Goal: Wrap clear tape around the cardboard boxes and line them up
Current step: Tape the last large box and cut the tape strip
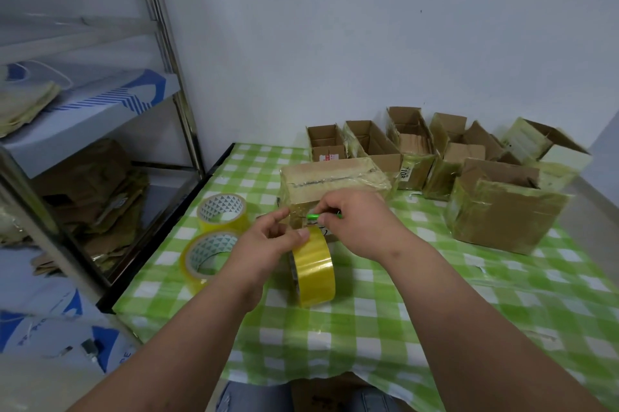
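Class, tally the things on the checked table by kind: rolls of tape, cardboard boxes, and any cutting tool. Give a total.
Rolls of tape: 3
Cardboard boxes: 7, one closed box and six open boxes
Green cutting tool: 1
Total: 11

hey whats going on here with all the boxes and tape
A person is taping up a closed cardboard box on a table with a green checked cloth. The left hand holds a tape roll standing on edge, its tape drawn up to the box. The right hand grips a small green tool at that strip, probably to cut it. Two spare rolls lie to the left, and open taped boxes stand along the back.
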A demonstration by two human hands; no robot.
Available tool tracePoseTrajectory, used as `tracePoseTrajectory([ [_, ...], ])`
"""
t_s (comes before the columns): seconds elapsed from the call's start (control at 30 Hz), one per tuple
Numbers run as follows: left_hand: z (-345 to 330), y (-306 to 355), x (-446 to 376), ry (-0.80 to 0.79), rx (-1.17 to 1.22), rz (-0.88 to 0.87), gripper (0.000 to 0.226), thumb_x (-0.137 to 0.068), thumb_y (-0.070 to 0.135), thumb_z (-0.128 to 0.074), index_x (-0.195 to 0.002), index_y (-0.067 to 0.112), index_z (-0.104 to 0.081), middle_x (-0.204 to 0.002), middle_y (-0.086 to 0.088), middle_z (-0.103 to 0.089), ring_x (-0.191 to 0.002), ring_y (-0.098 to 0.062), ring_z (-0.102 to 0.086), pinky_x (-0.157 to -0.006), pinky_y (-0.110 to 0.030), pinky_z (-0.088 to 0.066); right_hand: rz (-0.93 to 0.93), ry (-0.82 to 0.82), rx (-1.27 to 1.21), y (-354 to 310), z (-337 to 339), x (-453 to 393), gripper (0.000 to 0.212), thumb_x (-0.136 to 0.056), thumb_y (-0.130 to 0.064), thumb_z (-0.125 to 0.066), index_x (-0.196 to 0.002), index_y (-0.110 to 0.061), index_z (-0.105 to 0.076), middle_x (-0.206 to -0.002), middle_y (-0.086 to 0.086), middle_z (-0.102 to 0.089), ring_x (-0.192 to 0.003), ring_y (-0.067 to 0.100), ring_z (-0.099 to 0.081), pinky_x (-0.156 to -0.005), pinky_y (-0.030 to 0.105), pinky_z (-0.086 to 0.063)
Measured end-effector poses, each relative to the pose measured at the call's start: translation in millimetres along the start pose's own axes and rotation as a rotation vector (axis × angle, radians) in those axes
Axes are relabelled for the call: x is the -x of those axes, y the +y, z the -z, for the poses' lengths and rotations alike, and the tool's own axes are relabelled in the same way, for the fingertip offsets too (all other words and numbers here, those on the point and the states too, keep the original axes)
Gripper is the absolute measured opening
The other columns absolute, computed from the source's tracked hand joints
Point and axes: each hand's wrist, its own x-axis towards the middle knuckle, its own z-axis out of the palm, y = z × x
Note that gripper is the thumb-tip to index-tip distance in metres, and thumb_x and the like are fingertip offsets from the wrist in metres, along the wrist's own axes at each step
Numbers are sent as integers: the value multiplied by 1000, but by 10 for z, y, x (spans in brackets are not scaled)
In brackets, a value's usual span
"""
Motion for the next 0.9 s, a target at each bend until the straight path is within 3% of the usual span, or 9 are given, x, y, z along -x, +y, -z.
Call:
tracePoseTrajectory([
  [0.1, -40, 3, -30, 55, 23, -50, 57, -79, 7, -79, -132, 14, -59, -90, 2, -61, -83, -6, -63, -73, -18, -51, 24, 3, 90, -47, 13, -28, 15, -95, -26, -59, -103, -26, -73, -103, -8, -71, -103, 18, -62, -102, 43, -40],
  [0.17, -64, 5, -46, 75, 17, -56, 58, -79, 7, -79, -134, 14, -59, -86, 4, -61, -79, -6, -63, -70, -18, -49, 29, 2, 124, -56, 19, -34, 16, -95, -27, -60, -103, -26, -73, -104, -7, -71, -103, 18, -62, -101, 42, -42],
  [0.3, -50, -2, -63, 72, 14, -54, 60, -80, 8, -79, -136, 16, -57, -84, 1, -64, -81, -9, -65, -77, -23, -51, 29, -7, 132, -73, 12, -41, 16, -95, -27, -59, -103, -26, -73, -102, -6, -71, -101, 19, -63, -96, 40, -45],
  [0.43, -49, 10, -50, 63, 4, -58, 61, -81, 7, -77, -137, 12, -53, -72, 7, -54, -77, -8, -60, -78, -18, -49, 38, -17, 177, -93, -34, -63, 16, -95, -27, -59, -103, -25, -73, -100, -2, -70, -98, 22, -63, -89, 39, -49],
  [0.6, -34, 30, -48, 42, 17, -42, 63, -82, 6, -77, -139, 10, -51, -72, 3, -53, -79, -14, -59, -104, -39, -49, 53, -25, 200, -117, -59, -88, 17, -95, -25, -57, -101, -24, -73, -100, 0, -70, -95, 23, -63, -84, 39, -52],
  [0.9, -13, 61, -38, 4, 28, -35, 67, -81, 6, -77, -142, 7, -49, -72, 4, -55, -80, -11, -61, -110, -42, -44, 28, -86, 227, -161, -38, -169, 19, -96, -27, -57, -107, -26, -73, -104, 0, -70, -98, 22, -62, -84, 36, -52],
])
